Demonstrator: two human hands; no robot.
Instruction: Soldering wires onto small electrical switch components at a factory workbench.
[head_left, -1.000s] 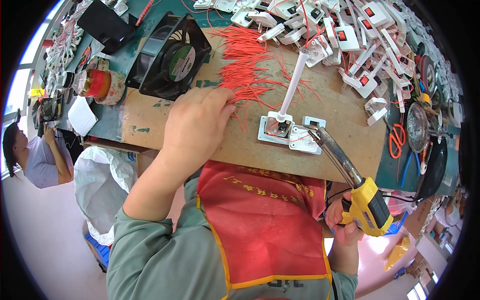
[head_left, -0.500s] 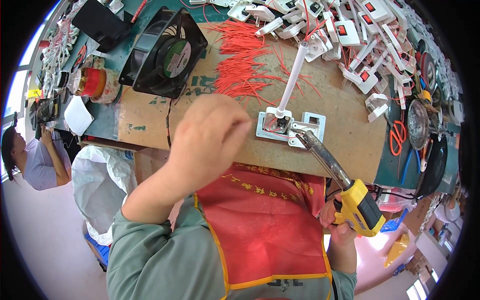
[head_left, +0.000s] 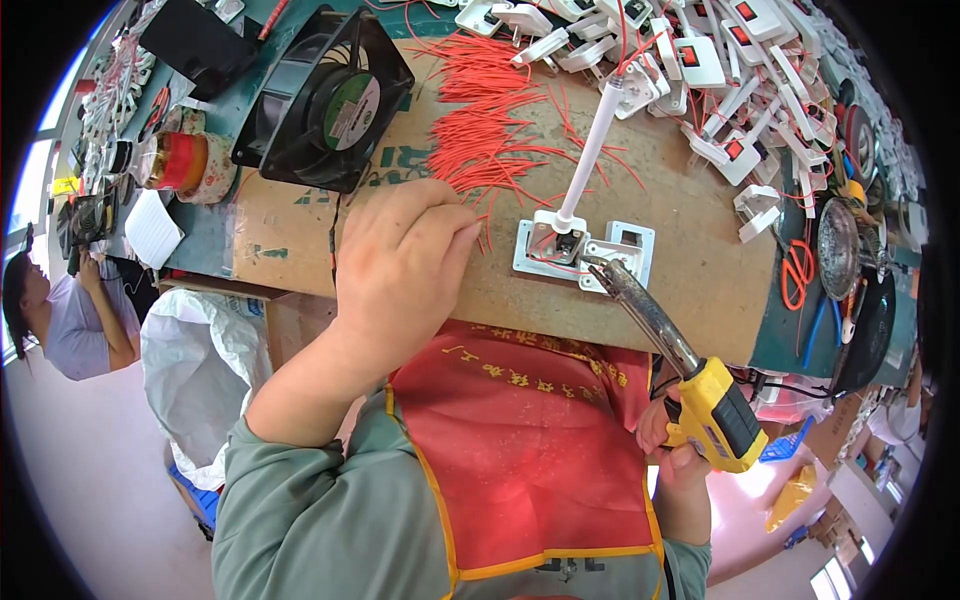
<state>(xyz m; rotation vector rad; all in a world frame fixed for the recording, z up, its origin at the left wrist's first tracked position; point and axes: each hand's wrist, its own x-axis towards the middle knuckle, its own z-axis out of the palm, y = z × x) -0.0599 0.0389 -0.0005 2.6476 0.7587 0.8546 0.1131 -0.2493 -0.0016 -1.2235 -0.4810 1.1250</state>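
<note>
In my right hand (head_left: pixel 665 435) is a yellow and black soldering gun (head_left: pixel 722 415), my fingers wrapped round its handle. Its dark metal barrel slants up and left, the tip over the opened white housing (head_left: pixel 605 262) on the board. Beside that, a white tube (head_left: pixel 590 150) rises from a white socket-like base (head_left: pixel 552 250) with metal contacts and a thin red wire inside. My left hand (head_left: pixel 400 255) hovers left of these, fingers curled together near the near end of a pile of red wires (head_left: pixel 480 120). Whatever its fingertips pinch, if anything, is hidden.
A black fan (head_left: pixel 325 105) stands at the far left of the cardboard (head_left: pixel 690 290). White housings with red switches (head_left: pixel 700 65) are heaped at the back right. Red-handled scissors (head_left: pixel 796 275) and a metal dish (head_left: pixel 838 235) lie right. A person (head_left: pixel 75 310) sits far left.
My left hand has moved left and slightly up, away from the white base and toward the red wires. My right hand and the soldering gun have hardly moved.
</note>
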